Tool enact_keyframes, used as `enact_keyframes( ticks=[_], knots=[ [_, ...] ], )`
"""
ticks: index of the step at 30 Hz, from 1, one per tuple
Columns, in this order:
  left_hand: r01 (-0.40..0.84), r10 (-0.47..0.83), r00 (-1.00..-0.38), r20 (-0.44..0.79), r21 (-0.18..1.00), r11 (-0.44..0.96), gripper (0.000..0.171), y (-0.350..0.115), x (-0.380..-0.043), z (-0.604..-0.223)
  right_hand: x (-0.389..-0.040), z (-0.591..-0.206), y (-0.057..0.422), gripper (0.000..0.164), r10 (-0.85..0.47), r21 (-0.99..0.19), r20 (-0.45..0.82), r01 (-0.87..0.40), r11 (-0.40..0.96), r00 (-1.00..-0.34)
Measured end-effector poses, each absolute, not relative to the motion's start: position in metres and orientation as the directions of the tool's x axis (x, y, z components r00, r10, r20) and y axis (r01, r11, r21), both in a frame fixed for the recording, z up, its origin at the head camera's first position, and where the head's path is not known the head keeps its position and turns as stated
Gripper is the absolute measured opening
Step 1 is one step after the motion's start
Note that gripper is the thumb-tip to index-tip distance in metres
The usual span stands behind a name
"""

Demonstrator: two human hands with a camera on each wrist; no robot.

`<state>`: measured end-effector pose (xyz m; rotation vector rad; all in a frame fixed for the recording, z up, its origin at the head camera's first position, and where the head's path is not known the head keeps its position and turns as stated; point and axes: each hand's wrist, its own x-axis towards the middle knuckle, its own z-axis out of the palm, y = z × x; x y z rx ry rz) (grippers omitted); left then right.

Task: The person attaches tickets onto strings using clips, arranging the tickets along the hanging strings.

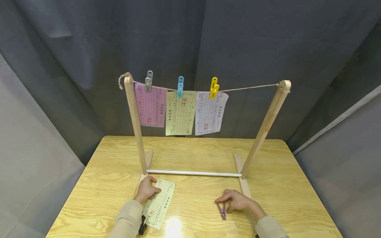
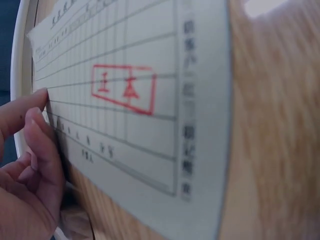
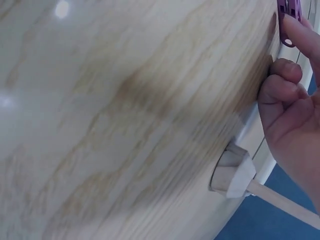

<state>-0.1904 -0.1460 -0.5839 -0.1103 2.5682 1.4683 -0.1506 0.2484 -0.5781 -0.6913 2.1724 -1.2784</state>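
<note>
My left hand (image 1: 147,190) pinches a pale green printed form (image 1: 162,202) at its left edge, the thumb lying over the paper. In the left wrist view the form (image 2: 125,145) spreads large beside the fingers, with a red boxed stamp facing up. Over at the right, my right hand (image 1: 238,200) pinches a purple clothespin (image 1: 223,212) between thumb and forefinger, close above the table. Only part of the purple clothespin (image 3: 289,9) shows at the upper corner of the right wrist view.
A wooden stand (image 1: 137,125) carries a twine line (image 1: 250,88). Hanging there are a pink form (image 1: 150,107) under a grey clip (image 1: 148,81), a green form (image 1: 180,114) under a blue clip (image 1: 180,86), and a white form (image 1: 209,114) under a yellow clip (image 1: 214,88).
</note>
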Motion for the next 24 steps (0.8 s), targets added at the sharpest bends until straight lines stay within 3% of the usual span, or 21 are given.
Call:
enact_keyframes(
  ticks=[5, 13, 18, 24],
  knots=[
    [-0.155, -0.002, -0.983, -0.184, 0.825, 0.543, 0.028, -0.144, -0.190, -0.584, -0.149, -0.573, 0.244, 0.043, -0.650, -0.878, -0.178, -0.180, 0.444, -0.739],
    [-0.150, -0.004, -0.984, -0.181, 0.803, 0.576, 0.025, -0.144, -0.189, -0.584, -0.148, -0.575, 0.244, 0.036, -0.653, -0.880, -0.132, -0.215, 0.424, -0.746],
    [-0.135, 0.006, -0.985, -0.171, 0.803, 0.580, 0.020, -0.145, -0.189, -0.584, -0.148, -0.579, 0.250, 0.037, -0.705, -0.919, -0.058, -0.238, 0.314, -0.707],
    [-0.078, 0.025, -0.993, -0.116, 0.794, 0.603, 0.012, -0.146, -0.190, -0.588, -0.149, -0.583, 0.259, 0.038, -0.733, -0.984, -0.050, -0.094, 0.154, -0.679]
  ],
)
